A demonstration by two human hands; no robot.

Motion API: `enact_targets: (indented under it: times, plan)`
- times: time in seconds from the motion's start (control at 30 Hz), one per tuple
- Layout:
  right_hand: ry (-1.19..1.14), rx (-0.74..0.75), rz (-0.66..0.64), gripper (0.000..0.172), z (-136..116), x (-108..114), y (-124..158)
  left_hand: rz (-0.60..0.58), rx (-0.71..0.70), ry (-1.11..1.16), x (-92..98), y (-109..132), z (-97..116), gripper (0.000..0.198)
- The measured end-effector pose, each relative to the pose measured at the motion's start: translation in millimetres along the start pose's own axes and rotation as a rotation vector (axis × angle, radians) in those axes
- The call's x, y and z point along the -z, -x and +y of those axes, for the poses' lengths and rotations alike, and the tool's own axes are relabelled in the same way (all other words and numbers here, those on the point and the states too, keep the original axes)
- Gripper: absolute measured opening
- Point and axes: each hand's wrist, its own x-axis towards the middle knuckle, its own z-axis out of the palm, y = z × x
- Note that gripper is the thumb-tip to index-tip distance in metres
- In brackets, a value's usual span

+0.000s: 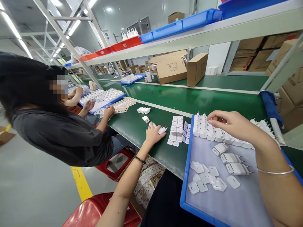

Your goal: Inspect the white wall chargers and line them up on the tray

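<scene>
My left hand (153,135) reaches over the green bench, fingers and thumb curled round white plug chargers (162,130) whose metal pins stick out. Just beyond it lie a single charger (145,119) and a short row of chargers (143,110). Above the blue-rimmed tray (187,176), my right hand (227,123) has thumb and fingertips pinched together over upright chargers (201,129) with pins up. Whatever is in that pinch is too small to make out. Nearer me in the tray lie loose chargers (238,168) and thin white cover pieces (207,178).
Stacked white pieces (176,127) stand between my left hand and the tray. A co-worker (59,126) sits at the left beside labelled sheets (123,105) and another charger tray (120,93). Cardboard boxes (171,69) stand behind the belt (170,94), below a shelf (213,36).
</scene>
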Motion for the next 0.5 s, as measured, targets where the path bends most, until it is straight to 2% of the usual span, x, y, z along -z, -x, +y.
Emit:
enact_targets:
  times: [0.1, 0.2, 0.27, 0.37, 0.43, 0.5]
  plan:
    - [0.021, 0.022, -0.036, 0.035, -10.4, -8.9, -3.3, -0.018, -0.056, 0.077, 0.3, 3.9, -9.9, 0.06]
    - [0.048, 0.059, -0.153, 0.028, -38.1, -39.1, -17.4, -0.096, -0.167, 0.182, 9.0, -3.6, -31.8, 0.076]
    - [0.082, 0.059, -0.241, 0.021, -61.1, -76.1, -30.9, -0.147, -0.257, 0.261, 17.9, -13.6, -51.1, 0.084]
    - [0.145, 0.003, -0.302, 0.035, -91.4, -143.9, -49.7, -0.169, -0.354, 0.343, 29.1, -31.0, -76.3, 0.065]
    - [0.207, -0.082, -0.3, 0.042, -105.6, -184.2, -59.2, -0.168, -0.41, 0.362, 31.7, -41.6, -84.9, 0.064]
    - [0.261, -0.166, -0.293, 0.045, -113.5, -213.5, -67.5, -0.179, -0.487, 0.361, 30.1, -50.1, -87.2, 0.069]
